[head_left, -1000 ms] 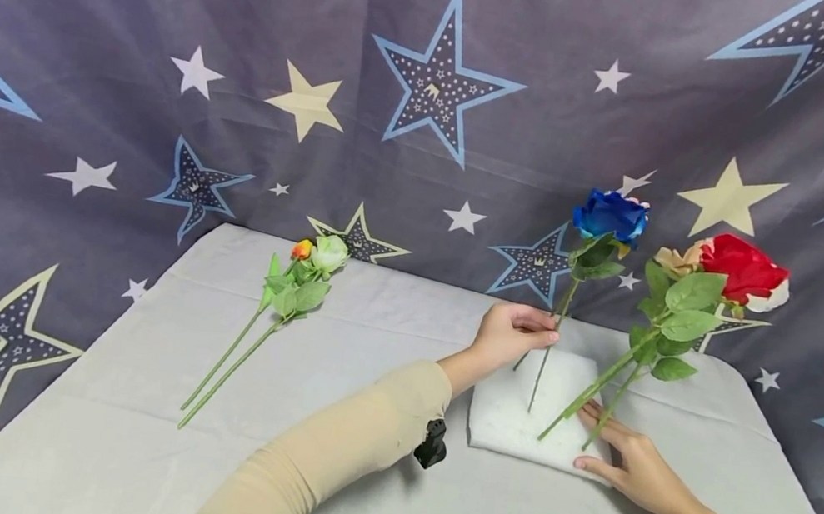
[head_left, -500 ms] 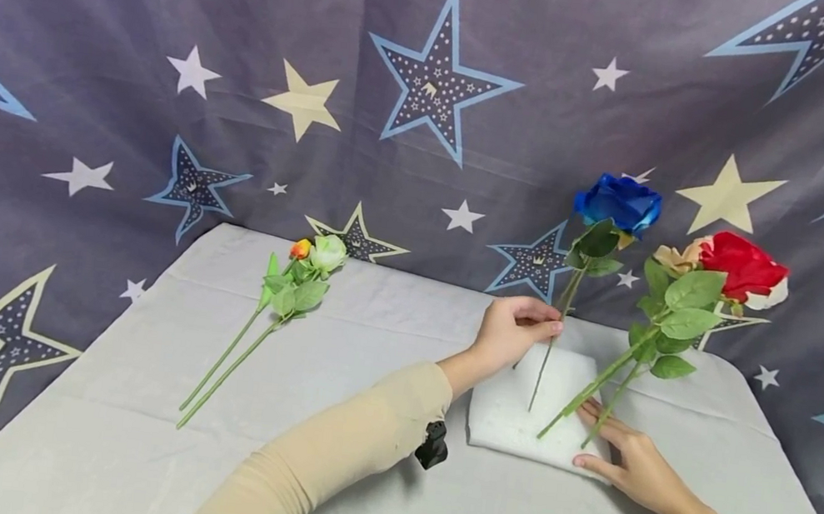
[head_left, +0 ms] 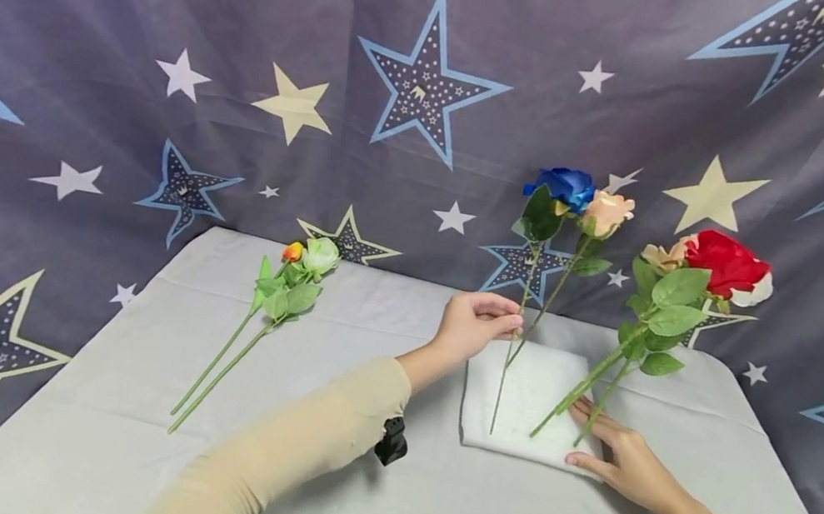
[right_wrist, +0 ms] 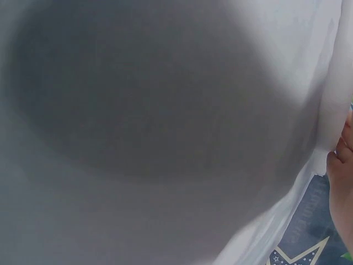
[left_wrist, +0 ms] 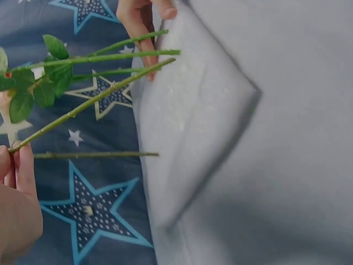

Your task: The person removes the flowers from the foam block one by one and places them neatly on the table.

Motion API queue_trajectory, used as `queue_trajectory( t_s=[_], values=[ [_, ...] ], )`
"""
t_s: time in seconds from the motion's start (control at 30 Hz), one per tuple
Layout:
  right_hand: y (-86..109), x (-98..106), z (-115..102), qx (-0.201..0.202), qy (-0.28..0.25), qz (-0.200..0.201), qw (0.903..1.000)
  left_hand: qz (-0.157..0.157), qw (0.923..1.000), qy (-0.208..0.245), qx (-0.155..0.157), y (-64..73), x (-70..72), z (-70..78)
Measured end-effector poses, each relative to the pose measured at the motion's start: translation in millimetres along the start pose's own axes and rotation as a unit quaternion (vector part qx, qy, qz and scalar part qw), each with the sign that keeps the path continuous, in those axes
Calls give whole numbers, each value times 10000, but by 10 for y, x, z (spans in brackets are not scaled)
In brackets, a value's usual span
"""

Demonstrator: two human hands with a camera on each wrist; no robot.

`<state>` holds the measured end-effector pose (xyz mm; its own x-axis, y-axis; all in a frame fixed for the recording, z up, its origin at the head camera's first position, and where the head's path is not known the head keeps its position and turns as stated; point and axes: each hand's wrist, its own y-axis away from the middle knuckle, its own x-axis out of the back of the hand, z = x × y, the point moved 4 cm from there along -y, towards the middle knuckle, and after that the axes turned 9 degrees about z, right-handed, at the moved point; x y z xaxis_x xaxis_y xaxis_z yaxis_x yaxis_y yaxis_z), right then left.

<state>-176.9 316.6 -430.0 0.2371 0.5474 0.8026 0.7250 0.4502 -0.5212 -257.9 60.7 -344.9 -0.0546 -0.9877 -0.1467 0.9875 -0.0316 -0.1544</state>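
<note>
My left hand [head_left: 476, 326] pinches the thin stem of a blue rose [head_left: 562, 189] between thumb and fingertips. The lower end of that stem [left_wrist: 88, 103] comes down over a white foam block [head_left: 534, 387], towards its near left part in the head view. Behind it, a peach rose [head_left: 607, 214] stands with its stem at the block's far left. A red rose [head_left: 724, 263] and a second peach-coloured flower [head_left: 667, 257] lean to the right, their stems ending at the block. My right hand [head_left: 627, 464] presses the block's right side with extended fingers, thumb near the front edge.
A pale green rose [head_left: 321, 257] and an orange bud [head_left: 293, 252] lie with their long stems on the left of the grey-covered table [head_left: 100, 425]. A white flower [head_left: 753, 291] shows behind the red rose. A starry curtain [head_left: 389, 188] hangs behind the table.
My left hand has moved left and nearer with the blue rose, and its stem end has shifted towards the block's near left. The peach rose behind now shows fully. My right hand keeps its place.
</note>
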Motion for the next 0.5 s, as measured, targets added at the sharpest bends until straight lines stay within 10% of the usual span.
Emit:
queue_trajectory(
  t_s=[0.5],
  values=[
    [-5,5,12,-1,63,9,10000,-82,9856,-176,1677,175,431,-361]
  ],
)
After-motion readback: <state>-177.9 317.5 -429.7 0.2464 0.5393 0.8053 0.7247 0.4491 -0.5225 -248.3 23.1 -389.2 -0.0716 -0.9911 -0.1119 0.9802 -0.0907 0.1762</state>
